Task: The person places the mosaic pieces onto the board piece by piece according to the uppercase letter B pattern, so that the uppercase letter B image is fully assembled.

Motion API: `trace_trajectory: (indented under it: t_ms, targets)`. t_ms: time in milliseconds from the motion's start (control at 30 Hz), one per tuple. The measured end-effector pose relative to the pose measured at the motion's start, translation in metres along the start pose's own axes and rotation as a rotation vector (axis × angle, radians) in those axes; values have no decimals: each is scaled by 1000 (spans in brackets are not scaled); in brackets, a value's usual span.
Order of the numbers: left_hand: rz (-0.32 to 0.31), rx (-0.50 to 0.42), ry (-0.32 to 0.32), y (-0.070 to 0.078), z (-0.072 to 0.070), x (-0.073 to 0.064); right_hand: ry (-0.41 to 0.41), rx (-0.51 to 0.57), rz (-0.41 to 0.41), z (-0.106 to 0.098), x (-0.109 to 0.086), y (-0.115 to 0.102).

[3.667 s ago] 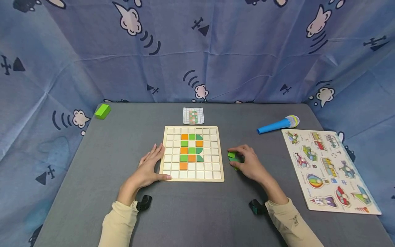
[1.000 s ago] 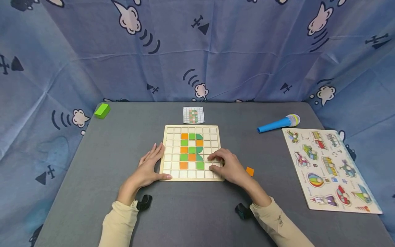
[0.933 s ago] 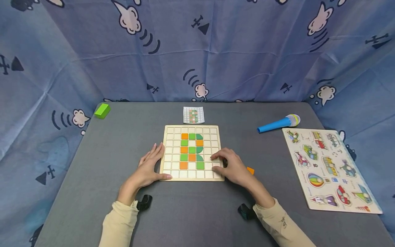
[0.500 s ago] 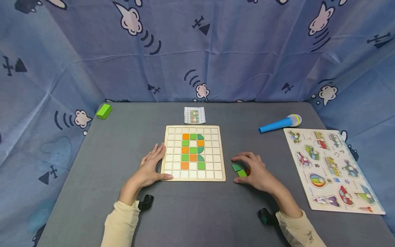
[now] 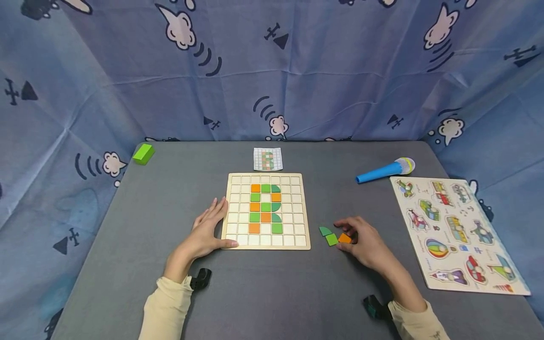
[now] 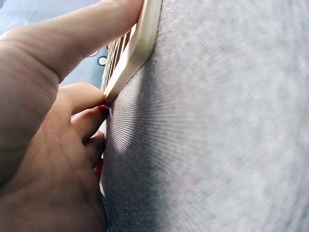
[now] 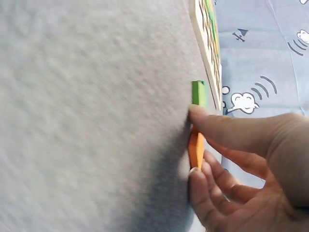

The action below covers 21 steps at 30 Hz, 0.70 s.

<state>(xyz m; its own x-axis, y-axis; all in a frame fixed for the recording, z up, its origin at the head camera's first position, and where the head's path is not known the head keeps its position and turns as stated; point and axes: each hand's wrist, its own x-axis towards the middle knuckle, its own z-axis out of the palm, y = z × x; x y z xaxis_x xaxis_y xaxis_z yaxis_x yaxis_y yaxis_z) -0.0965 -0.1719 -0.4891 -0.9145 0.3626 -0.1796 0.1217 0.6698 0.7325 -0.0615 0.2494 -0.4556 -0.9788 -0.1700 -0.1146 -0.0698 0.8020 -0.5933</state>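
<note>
In the head view a wooden grid board point(image 5: 231, 243) carries orange, green and dark green tiles in its middle columns. My left hand point(image 5: 208, 229) rests at its front-left corner, thumb on the front rim, the other fingers spread along the left edge. To the right of the board my right hand point(image 5: 365, 241) pinches an orange square tile point(image 5: 345, 238) at table level. The right wrist view shows that orange tile point(image 7: 195, 149) between thumb and fingertip. A light green square tile point(image 5: 331, 240) and a dark green quarter-round tile point(image 5: 325, 231) lie just left of that hand.
A printed pattern card point(image 5: 267, 159) lies behind the board. At the back left stands a green block point(image 5: 143, 154). A blue toy microphone point(image 5: 384, 170) and a picture puzzle board point(image 5: 459, 236) are on the right. A patterned curtain point(image 5: 238, 71) hangs behind the grey table point(image 5: 272, 293).
A green square has been added to the board's lower right of the pattern. My right hand has left the board and moved right to the loose tiles, now at the orange one. Left hand stays put.
</note>
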Motion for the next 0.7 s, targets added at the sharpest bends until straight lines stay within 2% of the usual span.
trace_trajectory:
  t_ms: [133,467,700]
  targets:
    - [-2,10,2,1,0,0,29,13,-13,6,-1,-1]
    - [-7,9,2,3,0,0,36,29,-14,16,-1,-9]
    - [-10,-7,0,3,0,-1,42,55,-55,25,1,-15]
